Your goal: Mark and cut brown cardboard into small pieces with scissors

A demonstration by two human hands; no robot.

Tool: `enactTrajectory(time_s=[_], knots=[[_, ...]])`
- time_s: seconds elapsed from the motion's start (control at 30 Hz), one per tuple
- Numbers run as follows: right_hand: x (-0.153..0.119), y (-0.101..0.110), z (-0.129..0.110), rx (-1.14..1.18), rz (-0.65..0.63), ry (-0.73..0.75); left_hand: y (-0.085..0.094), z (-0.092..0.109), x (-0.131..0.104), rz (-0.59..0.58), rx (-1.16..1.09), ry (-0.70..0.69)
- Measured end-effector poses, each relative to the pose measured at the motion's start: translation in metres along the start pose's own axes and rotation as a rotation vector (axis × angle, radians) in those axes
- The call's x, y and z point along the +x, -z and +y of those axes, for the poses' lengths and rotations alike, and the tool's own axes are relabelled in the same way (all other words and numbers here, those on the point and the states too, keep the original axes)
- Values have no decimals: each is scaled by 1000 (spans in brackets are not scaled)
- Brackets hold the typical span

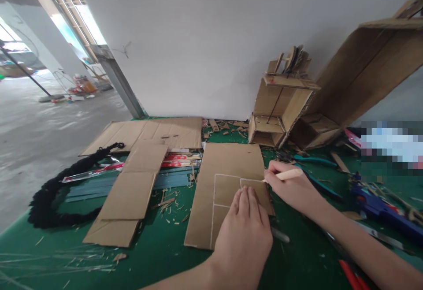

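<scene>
A brown cardboard sheet (228,160) lies on the green tabletop in front of me, with white lines drawn on it that form box shapes. Flat on its lower part rests my left hand (244,228), fingers stretched out and pressing the sheet. My right hand (287,184) is at the sheet's right edge, its fingers closed around a pale pencil (290,174). The pencil's tip touches the right end of a white line. Below the sheet's lower right corner, a translucent stick (280,235) lies partly hidden by my left hand.
More cardboard pieces (132,188), a black fuzzy cord (49,193) and blue strips (175,179) lie left. Behind stand a cardboard structure (280,105) and a taller cardboard piece (360,74) near the white wall. Teal-handled pliers (317,161) and a blue glue gun (386,215) lie right.
</scene>
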State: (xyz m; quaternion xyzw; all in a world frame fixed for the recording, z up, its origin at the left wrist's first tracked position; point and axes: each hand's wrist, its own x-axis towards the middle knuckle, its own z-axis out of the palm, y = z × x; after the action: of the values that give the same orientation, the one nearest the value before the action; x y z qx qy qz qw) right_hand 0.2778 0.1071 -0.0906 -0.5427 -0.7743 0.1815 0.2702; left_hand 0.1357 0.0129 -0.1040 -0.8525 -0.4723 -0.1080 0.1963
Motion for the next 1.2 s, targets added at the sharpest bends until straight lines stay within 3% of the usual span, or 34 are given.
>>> enactTrajectory(time_s=[0.13,0.27,0.37,0.53,0.7,0.9,1.03,1.2], knots=[[-1,2,-1,33,47,-16,0,0,1,-10,5,-2],[-1,8,-4,296,138,-58,1,0,0,-36,28,-23],[1,9,-2,428,127,-87,3,-1,-2,-15,36,-60],[1,6,3,167,-88,46,3,-1,-5,21,17,-107],[-1,6,2,67,-108,144,3,-1,-6,42,25,-92],[-1,10,0,89,-58,91,3,2,-7,67,42,-47],[-1,21,-3,248,-15,-32,4,1,-5,66,44,-13],[-8,23,5,252,-115,-99,7,-3,-3,36,9,1]])
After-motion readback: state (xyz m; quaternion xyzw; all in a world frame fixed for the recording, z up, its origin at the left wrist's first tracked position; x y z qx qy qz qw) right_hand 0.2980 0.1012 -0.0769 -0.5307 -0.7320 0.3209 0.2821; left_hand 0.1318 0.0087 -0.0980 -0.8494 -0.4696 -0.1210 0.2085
